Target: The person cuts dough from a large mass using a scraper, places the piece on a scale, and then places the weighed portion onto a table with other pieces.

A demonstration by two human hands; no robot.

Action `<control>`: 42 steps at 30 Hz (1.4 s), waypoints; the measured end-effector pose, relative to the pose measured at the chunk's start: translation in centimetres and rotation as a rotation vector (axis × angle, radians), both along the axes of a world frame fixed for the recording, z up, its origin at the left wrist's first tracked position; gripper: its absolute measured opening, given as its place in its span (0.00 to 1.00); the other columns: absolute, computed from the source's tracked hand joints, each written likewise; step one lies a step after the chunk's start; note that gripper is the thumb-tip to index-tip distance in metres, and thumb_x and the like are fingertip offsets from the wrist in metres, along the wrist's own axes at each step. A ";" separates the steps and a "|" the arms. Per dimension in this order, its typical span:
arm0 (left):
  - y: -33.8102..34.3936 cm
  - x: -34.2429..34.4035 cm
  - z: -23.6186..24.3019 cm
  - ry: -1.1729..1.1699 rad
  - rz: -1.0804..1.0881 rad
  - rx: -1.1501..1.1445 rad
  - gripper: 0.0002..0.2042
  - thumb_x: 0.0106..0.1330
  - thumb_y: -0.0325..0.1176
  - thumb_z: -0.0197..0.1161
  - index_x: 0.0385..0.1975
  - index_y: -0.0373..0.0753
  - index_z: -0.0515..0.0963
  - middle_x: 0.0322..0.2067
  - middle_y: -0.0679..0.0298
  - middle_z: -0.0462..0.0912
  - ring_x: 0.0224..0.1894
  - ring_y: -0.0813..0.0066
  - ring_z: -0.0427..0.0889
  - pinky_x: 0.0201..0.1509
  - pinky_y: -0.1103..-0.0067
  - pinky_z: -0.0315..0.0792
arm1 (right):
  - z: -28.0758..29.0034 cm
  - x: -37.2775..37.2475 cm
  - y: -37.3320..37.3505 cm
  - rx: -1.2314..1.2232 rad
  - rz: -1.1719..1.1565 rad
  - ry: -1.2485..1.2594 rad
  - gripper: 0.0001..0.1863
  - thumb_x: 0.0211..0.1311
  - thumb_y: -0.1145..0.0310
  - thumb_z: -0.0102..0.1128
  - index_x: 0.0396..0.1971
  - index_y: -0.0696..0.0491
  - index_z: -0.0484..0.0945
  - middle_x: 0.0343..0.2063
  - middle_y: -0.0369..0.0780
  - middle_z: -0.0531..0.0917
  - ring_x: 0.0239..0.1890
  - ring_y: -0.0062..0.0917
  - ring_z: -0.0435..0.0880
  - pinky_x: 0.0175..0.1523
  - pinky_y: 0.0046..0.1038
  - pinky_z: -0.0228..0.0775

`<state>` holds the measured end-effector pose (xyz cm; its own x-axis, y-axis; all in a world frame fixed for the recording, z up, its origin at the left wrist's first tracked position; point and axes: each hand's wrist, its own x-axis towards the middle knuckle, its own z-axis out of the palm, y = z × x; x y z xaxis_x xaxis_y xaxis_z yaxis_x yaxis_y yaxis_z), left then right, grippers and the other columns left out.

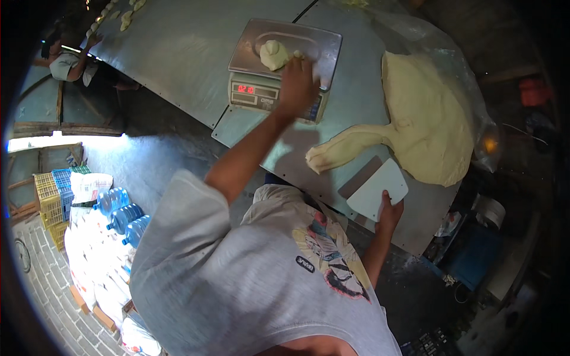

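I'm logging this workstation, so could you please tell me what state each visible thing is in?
Scale: on, display lit red
Dough lump: resting on the pan
Large dough: spread out, narrow at one end
White scraper: held in right hand
Left hand: over the pan, grip unclear
Blue jugs: lying sideways

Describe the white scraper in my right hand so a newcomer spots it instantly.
On the metal table, find the big pale mound of dough at the right. Below and left of it, near the table's edge, the right hand holds the white scraper. Its flat shape and cleaner white distinguish it from the rounded, creamy dough.
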<state>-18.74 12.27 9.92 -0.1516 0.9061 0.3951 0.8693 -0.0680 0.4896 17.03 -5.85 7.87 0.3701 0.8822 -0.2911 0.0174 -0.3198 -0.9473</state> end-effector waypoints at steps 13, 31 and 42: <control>-17.6 3.9 -11.1 -0.696 0.009 -0.533 0.11 0.54 0.33 0.69 0.34 0.34 0.83 0.29 0.53 0.84 0.30 0.57 0.83 0.38 0.68 0.76 | 1.7 -17.8 2.9 -0.059 0.830 -0.958 0.22 0.58 0.68 0.58 0.50 0.61 0.67 0.27 0.55 0.82 0.31 0.53 0.82 0.39 0.49 0.73; -2.0 -3.6 1.7 -0.486 0.141 -0.048 0.23 0.56 0.39 0.71 0.45 0.35 0.70 0.36 0.51 0.76 0.41 0.54 0.78 0.44 0.64 0.73 | -2.7 -3.8 -0.2 0.034 0.206 -0.185 0.24 0.56 0.78 0.63 0.54 0.63 0.69 0.48 0.45 0.79 0.49 0.30 0.78 0.56 0.30 0.68; -16.7 6.1 -12.1 -0.670 0.079 -0.580 0.11 0.50 0.35 0.71 0.29 0.36 0.82 0.27 0.56 0.85 0.32 0.57 0.85 0.40 0.68 0.78 | -1.3 -5.8 -0.7 -0.011 0.355 -0.189 0.22 0.58 0.77 0.62 0.53 0.63 0.70 0.48 0.44 0.79 0.49 0.30 0.78 0.56 0.30 0.66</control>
<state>-12.59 -4.39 -2.17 -0.2566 0.9130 -0.3172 0.3792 0.3970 0.8358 11.22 -6.58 6.61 0.0907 0.9620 -0.2575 0.3022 -0.2729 -0.9134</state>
